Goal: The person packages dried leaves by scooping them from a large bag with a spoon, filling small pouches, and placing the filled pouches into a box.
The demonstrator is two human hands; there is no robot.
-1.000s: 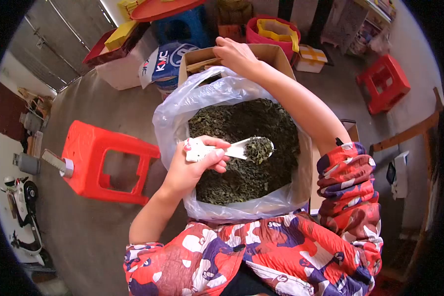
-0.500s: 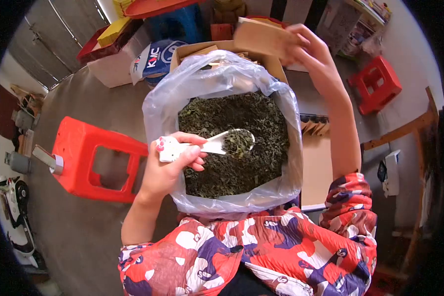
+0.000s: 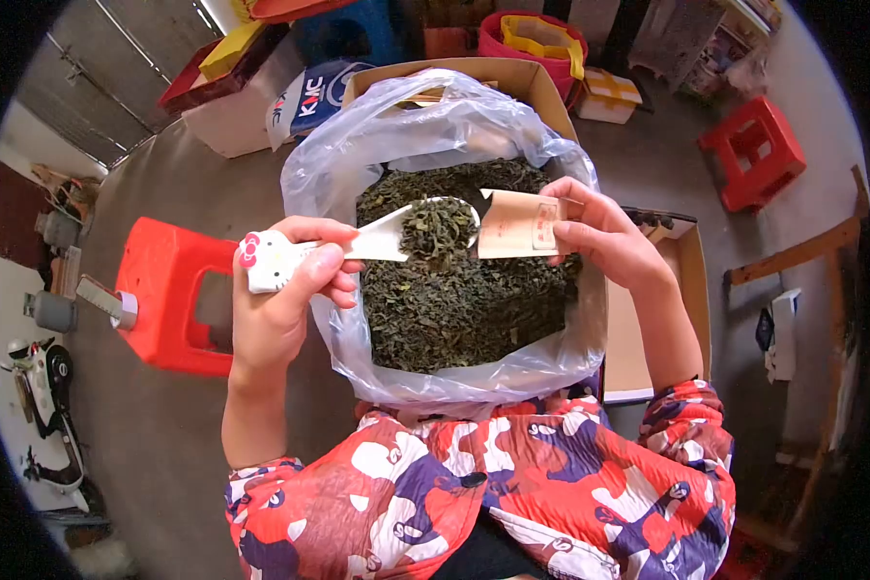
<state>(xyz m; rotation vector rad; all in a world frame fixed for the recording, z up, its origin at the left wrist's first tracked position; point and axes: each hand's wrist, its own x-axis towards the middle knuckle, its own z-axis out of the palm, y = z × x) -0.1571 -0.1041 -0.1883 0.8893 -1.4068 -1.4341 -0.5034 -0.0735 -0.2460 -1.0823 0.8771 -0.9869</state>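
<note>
My left hand [image 3: 295,266] is closed round the handle of a white spoon [image 3: 382,239] with a cat-face end and a pink bow. Dried leaves [image 3: 439,230] are heaped in its bowl. In my right hand [image 3: 599,232] is a small brown paper packet [image 3: 515,224] with red print, its mouth turned toward the spoon's tip. Spoon and packet are close together over a large clear plastic bag [image 3: 454,389] full of loose dark green dried leaves [image 3: 454,319]. The inside of the packet is hidden.
Behind the bag stands a cardboard box [image 3: 527,82]. An open shallow box [image 3: 633,333] lies to the right. A red stool [image 3: 169,300] is at the left, carrying a roll of tape [image 3: 121,309]; another red stool [image 3: 756,155] stands far right.
My right hand has come down from the box behind the bag, bringing the paper packet to the spoon. My left hand has shifted left and slightly up with the loaded spoon.
</note>
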